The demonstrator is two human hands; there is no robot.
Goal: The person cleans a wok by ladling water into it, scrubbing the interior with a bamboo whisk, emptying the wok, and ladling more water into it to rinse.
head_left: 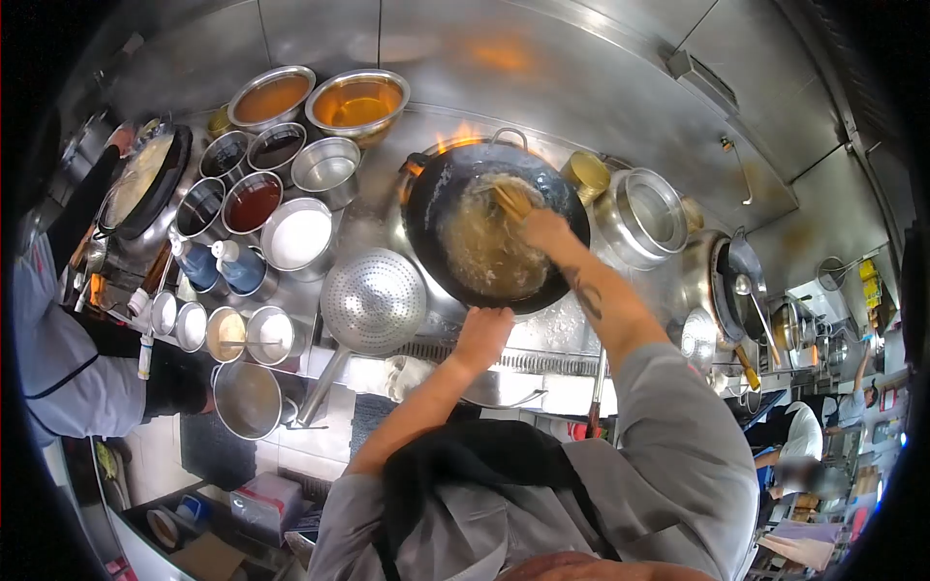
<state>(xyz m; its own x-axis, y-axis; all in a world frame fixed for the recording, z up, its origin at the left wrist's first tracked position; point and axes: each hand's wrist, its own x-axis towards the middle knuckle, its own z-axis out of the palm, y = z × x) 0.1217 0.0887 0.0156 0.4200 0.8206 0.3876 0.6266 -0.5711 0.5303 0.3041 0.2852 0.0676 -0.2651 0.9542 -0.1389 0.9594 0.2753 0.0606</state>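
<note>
A black wok (426,208) sits over a burner, with cloudy, frothing water (489,257) inside. My right hand (544,232) is closed around a bamboo wok brush (513,199), whose bristles reach into the water at the wok's far side. At the wok's near edge, my left hand (487,332) is closed on the rim; whether a handle or cloth lies under the fingers is hidden. Left of the wok rests a perforated strainer (373,300), its long handle pointing toward me.
Flames (457,136) rise behind the wok. Metal pots of sauces (254,203) and two bowls of amber liquid (358,101) stand left. Stacked metal bowls (644,218) and another wok station (717,281) are right. A co-worker (87,378) stands at far left.
</note>
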